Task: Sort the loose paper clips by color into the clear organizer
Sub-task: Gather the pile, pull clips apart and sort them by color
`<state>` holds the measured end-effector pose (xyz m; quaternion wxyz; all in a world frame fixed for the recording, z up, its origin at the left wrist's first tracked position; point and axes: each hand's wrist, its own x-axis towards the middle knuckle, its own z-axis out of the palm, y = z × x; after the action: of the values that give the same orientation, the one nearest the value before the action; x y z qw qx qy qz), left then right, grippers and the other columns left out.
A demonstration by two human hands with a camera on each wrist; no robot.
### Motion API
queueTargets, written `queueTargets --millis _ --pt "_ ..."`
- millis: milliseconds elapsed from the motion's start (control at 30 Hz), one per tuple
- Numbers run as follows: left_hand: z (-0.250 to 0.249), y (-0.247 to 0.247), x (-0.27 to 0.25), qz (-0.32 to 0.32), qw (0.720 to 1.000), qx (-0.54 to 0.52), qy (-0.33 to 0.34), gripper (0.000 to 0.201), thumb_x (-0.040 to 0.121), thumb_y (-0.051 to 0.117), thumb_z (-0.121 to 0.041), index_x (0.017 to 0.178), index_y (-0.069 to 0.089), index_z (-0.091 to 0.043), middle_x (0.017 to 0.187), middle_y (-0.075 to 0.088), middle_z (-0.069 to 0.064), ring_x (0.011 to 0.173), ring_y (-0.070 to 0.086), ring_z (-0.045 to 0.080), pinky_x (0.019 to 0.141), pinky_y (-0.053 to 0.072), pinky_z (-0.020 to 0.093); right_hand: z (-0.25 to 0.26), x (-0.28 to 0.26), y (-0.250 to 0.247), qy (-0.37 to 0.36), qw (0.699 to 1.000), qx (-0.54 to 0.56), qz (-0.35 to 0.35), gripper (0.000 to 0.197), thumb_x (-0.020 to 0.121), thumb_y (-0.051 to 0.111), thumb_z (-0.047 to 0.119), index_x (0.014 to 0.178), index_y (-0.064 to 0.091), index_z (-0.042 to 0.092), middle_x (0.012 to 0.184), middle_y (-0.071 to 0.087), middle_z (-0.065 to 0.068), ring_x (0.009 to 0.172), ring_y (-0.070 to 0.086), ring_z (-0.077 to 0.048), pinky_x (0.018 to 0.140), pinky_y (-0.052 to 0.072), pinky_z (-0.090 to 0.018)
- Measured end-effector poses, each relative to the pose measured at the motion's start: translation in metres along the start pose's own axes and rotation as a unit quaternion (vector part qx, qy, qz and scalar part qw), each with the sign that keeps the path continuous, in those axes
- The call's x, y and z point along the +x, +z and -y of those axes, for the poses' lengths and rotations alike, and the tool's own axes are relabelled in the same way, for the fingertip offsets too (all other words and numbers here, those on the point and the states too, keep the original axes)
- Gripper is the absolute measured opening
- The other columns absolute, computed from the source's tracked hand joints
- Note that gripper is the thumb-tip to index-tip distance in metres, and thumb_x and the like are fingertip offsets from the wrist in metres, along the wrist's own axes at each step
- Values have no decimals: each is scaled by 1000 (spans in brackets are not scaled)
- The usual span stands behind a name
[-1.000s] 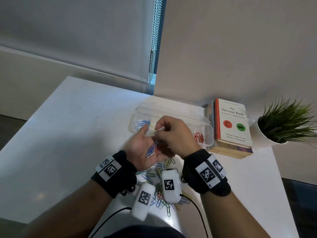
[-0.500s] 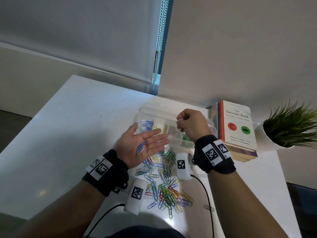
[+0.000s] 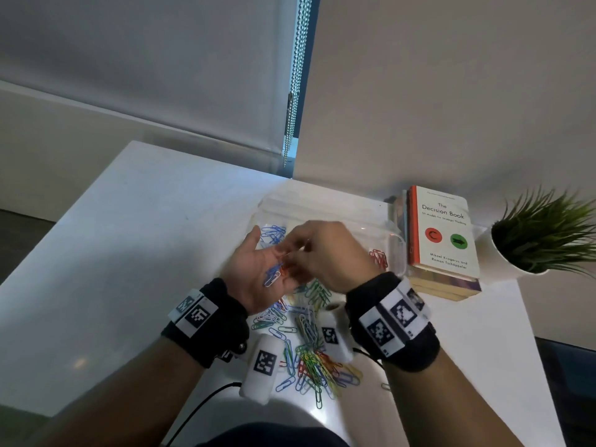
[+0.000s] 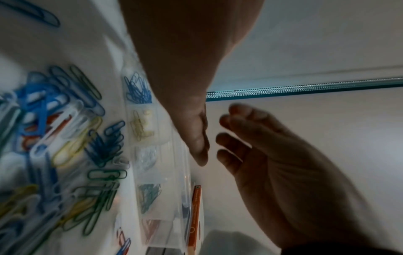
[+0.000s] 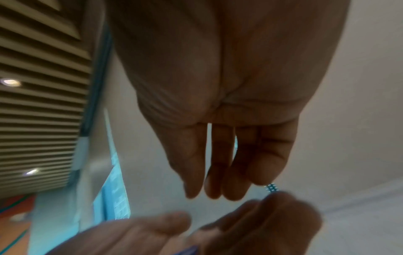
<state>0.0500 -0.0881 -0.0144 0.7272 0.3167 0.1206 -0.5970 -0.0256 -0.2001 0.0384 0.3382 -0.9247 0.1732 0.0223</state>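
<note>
While the left hand (image 3: 258, 272) lies palm-up at the centre of the head view, fingers relaxed and spread, it serves as a small tray: a few blue clips (image 3: 272, 276) and what looks like an orange-red one rest on the palm, likely so they can be picked off one at a time. Reaching over it, the right hand (image 3: 325, 253) has its fingers bent toward those clips; whether they already pinch one I cannot tell, since the contact is blurred. Just behind both hands sits the clear organizer (image 3: 392, 235), blue clips in its left compartment, red at the right. Below the wrists, the unsorted pile of paper clips (image 3: 311, 359) covers the table (image 3: 129, 253).
</note>
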Motion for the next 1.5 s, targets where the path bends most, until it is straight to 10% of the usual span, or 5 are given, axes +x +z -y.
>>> queueTargets --millis 333,600,800,1067,1500 --pt "8 -4 -12 3 1000 -17 -6 79 98 16 -59 109 58 7 99 69 29 81 73 31 60 60 37 9 -5 41 -100 982 -145 60 14 82 58 13 88 67 23 88 51 -1 90 55 -26 67 50 -40" --pt "1 -8 -10 0 1000 5 -12 89 95 12 -66 119 56 8 112 65 29 97 67 31 96 46 39 4 -1 35 -101 986 -103 83 20 84 57 14 97 69 23 92 56 0 92 57 -22 77 49 -40" --pt "1 2 -10 4 1000 9 -26 89 94 12 -69 113 58 5 102 70 26 84 72 32 71 58 41 7 2 28 -100 985 -117 75 14 81 58 11 86 66 22 84 53 2 81 54 -20 70 50 -39" --pt "0 -3 -6 -11 999 5 -32 91 92 14 -71 112 62 3 104 67 24 91 67 29 88 48 38 6 -1 28 -106 983 -128 75 9 85 56 16 83 64 18 87 55 -2 83 55 -21 70 48 -37" --pt "-3 -3 -7 -18 999 15 -34 92 92 9 -72 105 60 3 90 71 24 75 73 28 59 60 35 5 7 39 -113 985 -110 72 10 81 58 17 77 55 25 83 55 -2 83 56 -25 71 49 -42"
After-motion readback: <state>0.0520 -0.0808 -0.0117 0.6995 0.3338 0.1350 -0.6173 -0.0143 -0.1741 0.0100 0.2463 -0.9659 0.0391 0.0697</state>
